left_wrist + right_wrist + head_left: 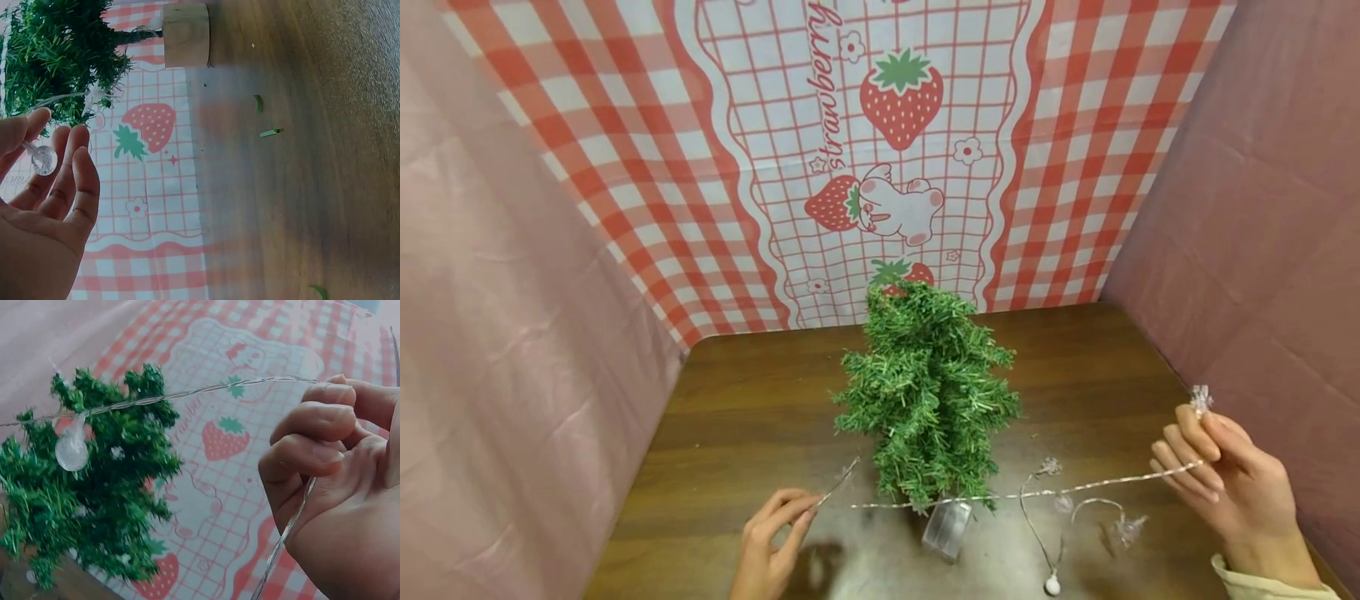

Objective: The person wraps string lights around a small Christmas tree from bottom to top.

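A small green artificial Christmas tree [925, 392] stands on the table; its wooden base [186, 35] shows in the left wrist view. A clear string of lights [1105, 482] stretches across the tree's front between both hands. My left hand [775, 533], left of the tree, pinches the string between thumb and index finger, with a round clear bulb [44, 160] by the fingers. Out to the right, my right hand [1232, 475] pinches the wire, its other fingers curled in. Another round bulb [72, 453] hangs from the taut stretch. A loose length with a white bulb [1052, 586] dangles below.
A clear plastic box [947, 529], apparently for batteries, is at the tree's foot. Green bits [270, 132] lie on the brown wooden table [737, 417]. A strawberry-print cloth [880, 167] hangs behind, with pink curtains [1247, 208] at both sides.
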{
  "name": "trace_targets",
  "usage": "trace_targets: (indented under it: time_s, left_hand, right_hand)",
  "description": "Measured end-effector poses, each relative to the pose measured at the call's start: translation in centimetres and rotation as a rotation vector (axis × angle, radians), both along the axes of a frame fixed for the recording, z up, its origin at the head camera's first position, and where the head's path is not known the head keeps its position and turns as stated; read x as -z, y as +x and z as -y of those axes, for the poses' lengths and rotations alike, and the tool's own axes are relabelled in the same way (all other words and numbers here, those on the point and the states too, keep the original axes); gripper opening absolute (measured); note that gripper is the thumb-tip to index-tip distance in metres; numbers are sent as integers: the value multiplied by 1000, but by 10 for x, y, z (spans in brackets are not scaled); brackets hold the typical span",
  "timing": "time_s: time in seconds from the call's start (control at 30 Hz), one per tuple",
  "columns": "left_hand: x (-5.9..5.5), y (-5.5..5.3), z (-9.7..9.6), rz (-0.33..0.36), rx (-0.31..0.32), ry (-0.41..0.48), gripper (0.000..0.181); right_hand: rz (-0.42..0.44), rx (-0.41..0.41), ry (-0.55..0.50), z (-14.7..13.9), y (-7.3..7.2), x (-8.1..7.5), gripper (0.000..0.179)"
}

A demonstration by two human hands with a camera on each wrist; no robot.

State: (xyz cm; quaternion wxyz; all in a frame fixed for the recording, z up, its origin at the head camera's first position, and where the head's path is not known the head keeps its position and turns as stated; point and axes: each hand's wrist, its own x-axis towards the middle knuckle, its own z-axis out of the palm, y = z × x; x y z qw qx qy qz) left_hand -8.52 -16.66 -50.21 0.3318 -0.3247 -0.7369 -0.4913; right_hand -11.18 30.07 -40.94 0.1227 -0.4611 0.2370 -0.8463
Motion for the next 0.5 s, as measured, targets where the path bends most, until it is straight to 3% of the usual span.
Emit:
trace_targets:
  time_s: [0.13,0.23,0.37,0.5]
  left_hand:
    - [2,3,0,67,33,-32,35]
    - [6,5,-2,143,89,-70,36]
    - [17,7,-6,221,241,-88,32]
    - [22,9,-7,314,404,-84,29]
  right_hand:
    - [52,-17,15,-11,-7,13,39]
    - [192,-13,-20,-20,-13,22,44]
    - [381,38,-142,-30,-18,31,47]
    - [399,23,-191,-35,-22,34,42]
